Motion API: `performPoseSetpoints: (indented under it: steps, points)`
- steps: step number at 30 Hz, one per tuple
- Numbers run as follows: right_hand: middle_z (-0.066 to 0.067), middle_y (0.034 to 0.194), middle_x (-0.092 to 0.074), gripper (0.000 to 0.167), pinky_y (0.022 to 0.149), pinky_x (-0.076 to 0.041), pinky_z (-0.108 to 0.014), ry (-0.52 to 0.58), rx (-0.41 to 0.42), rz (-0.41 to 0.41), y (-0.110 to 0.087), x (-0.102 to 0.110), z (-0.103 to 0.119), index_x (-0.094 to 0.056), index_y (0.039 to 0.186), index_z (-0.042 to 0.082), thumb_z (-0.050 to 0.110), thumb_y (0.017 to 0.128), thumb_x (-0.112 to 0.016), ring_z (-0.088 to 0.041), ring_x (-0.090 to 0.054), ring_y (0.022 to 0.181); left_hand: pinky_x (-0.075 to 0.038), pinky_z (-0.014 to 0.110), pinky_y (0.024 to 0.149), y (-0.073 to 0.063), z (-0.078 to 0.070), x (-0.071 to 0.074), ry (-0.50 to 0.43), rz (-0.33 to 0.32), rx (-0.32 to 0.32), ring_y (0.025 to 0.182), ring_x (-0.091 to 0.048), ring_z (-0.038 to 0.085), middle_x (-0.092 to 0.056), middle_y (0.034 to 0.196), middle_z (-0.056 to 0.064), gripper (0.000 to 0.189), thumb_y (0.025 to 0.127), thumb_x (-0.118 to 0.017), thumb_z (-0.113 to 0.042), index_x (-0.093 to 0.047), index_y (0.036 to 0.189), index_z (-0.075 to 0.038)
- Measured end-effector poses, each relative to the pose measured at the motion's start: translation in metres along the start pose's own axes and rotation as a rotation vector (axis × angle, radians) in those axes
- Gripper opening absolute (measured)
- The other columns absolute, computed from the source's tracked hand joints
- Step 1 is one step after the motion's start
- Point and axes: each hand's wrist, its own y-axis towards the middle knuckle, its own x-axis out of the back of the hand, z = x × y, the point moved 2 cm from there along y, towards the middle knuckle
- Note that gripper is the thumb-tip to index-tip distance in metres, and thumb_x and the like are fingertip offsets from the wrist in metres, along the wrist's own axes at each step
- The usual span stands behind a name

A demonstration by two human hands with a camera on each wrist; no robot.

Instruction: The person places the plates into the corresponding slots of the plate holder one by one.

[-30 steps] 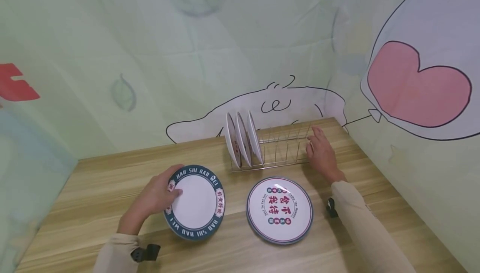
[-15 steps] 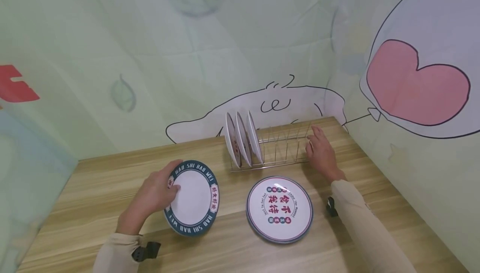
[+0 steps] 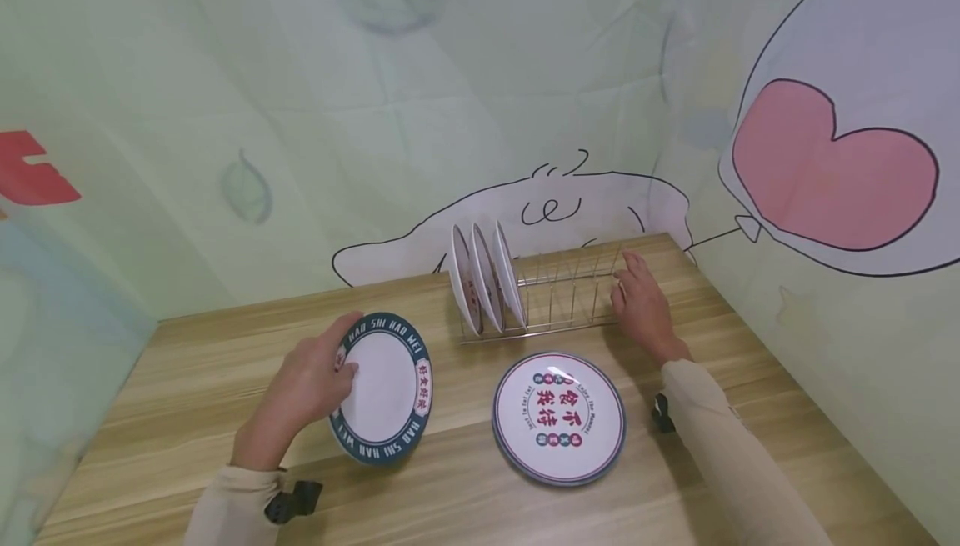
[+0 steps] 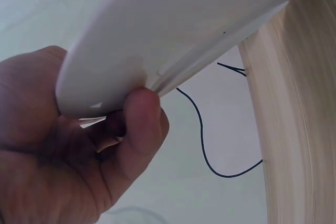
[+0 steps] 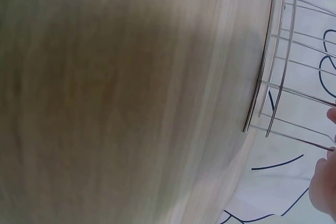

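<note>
- The wooden table [image 3: 187,379] is bearing everything; the wire rack [image 3: 553,331] is standing towards its back, running lengthwise left to right.
- The green-rimmed plate [image 3: 381,388] is tilting at the left hand, nearer the person than the rack and left of it; I cannot tell whether its lower edge is touching wood.
- The printed plate [image 3: 558,418] is lying flat in front of the rack.
- Three standing plates [image 3: 465,283] are filling the rack's left end, edges running front to back.
- The left hand [image 3: 303,379] is pinching the green-rimmed plate's left rim, thumb on its face, fingers curling beneath.
- The right hand [image 3: 643,313], farther from that plate, is pinching the rack's right end.
</note>
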Motion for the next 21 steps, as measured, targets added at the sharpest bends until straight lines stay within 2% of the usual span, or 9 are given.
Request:
performPoseSetpoints:
  steps: [9, 13, 21]
  points:
    - [-0.025, 0.153, -0.042, 0.024, 0.119, -0.032, -0.053, -0.007, 0.002, -0.014, -0.001, 0.000, 0.000, -0.062, 0.113, -0.011, 0.005, 0.097, -0.053, -0.042, -0.036, 0.145, -0.053, 0.033, 0.059, -0.004, -0.005, 0.006, -0.019, -0.030, -0.002, 0.089, -0.062, 0.036, -0.054, 0.133, 0.038, 0.064, 0.093, -0.059, -0.004, -0.035, 0.152, -0.007]
    - [-0.025, 0.154, -0.041, 0.024, 0.119, -0.031, -0.053, -0.006, 0.001, -0.007, 0.000, 0.001, 0.001, -0.061, 0.114, -0.011, 0.005, 0.098, -0.053, -0.042, -0.036, 0.145, -0.057, 0.037, 0.063, -0.008, -0.011, 0.010, -0.025, -0.044, -0.002, 0.097, -0.063, 0.039, -0.055, 0.134, 0.037, 0.063, 0.093, -0.058, -0.005, -0.035, 0.152, -0.007]
    - [-0.025, 0.153, -0.041, 0.025, 0.119, -0.031, -0.053, -0.005, 0.001, 0.002, 0.000, 0.001, 0.002, -0.061, 0.114, -0.011, 0.004, 0.097, -0.053, -0.042, -0.036, 0.145, -0.060, 0.043, 0.068, -0.018, -0.025, 0.021, -0.041, -0.060, -0.040, 0.100, -0.065, 0.039, -0.057, 0.132, 0.035, 0.064, 0.093, -0.059, -0.005, -0.036, 0.152, -0.010]
